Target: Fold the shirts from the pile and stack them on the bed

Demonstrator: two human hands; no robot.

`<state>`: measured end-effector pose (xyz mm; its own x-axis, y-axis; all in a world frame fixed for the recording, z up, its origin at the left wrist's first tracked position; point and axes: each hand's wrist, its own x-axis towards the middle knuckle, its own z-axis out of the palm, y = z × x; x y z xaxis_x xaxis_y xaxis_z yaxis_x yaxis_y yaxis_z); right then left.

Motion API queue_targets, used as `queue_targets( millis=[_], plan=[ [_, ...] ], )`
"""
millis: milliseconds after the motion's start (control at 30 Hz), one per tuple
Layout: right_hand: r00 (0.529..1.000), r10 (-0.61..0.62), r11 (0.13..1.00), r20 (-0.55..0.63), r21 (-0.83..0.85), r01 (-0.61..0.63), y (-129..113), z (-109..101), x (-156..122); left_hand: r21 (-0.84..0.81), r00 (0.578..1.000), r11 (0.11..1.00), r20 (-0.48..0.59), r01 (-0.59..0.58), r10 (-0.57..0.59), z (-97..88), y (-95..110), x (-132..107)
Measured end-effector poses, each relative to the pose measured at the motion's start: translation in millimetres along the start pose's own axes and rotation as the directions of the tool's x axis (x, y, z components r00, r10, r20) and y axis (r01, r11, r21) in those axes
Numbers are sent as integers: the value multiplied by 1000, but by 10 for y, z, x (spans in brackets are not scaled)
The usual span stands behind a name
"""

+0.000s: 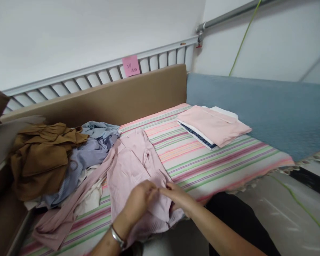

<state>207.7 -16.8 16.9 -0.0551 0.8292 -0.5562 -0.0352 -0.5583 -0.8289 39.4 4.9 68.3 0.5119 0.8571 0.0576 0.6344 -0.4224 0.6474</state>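
Observation:
A pale pink shirt (133,167) lies spread on the striped sheet (202,160), collar away from me, one sleeve trailing to the lower left. My left hand (140,201), a silver bracelet on its wrist, pinches the shirt's front near the lower hem. My right hand (177,195) meets it fingertip to fingertip and grips the same stretch of fabric. Both hands are closed on the cloth at the near edge of the bed.
A heap of unfolded clothes sits at the left: a brown garment (42,153) and a blue-grey one (90,149). A folded stack topped by a pink piece (213,126) lies at the back right. Behind stand a tan headboard (117,96) and a blue padded panel (269,110).

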Motion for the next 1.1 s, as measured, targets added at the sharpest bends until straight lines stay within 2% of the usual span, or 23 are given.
queue_targets(
  millis=[100, 200, 267, 367, 500, 633, 700, 833, 967, 1100],
  plan=[
    [987, -141, 950, -74, -292, 114, 7, -81, 59, 292, 996, 955, -89, 58, -33, -371, -308, 338],
    [965, -248, 878, -85, -440, 187, 29, -108, 85, 629, 997, 777, 45, 23, -66, -577, -606, 779],
    [961, -270, 852, -68, -481, 206, 55, -90, 97, 736, 984, 676, 139, -28, -110, -601, -758, 1060],
    [959, -282, 861, -15, -445, 246, 93, -44, 115, 780, 971, 621, 198, -75, -132, -566, -921, 1403],
    [952, -297, 923, 75, -234, 306, 108, -46, 72, 817, 961, 561, 243, -131, -130, -581, -1077, 1719],
    [936, -281, 960, 211, 73, 272, 187, -153, -35, 843, 955, 512, 266, -165, -129, -653, -1176, 1927],
    [929, -250, 965, 271, 152, 215, 266, -207, -53, 849, 954, 498, 273, -179, -121, -668, -1203, 2010],
    [943, -145, 978, 300, 185, 91, 389, -241, -9, 852, 953, 483, 285, -202, -105, -670, -1230, 2176],
    [927, -148, 957, 343, 286, 47, 420, -251, 25, 853, 957, 486, 272, -192, -98, -706, -1227, 2360],
    [956, -112, 987, 272, 140, 76, 449, -315, 37, 841, 967, 516, 240, -161, -89, -692, -1188, 2498]
  ],
)
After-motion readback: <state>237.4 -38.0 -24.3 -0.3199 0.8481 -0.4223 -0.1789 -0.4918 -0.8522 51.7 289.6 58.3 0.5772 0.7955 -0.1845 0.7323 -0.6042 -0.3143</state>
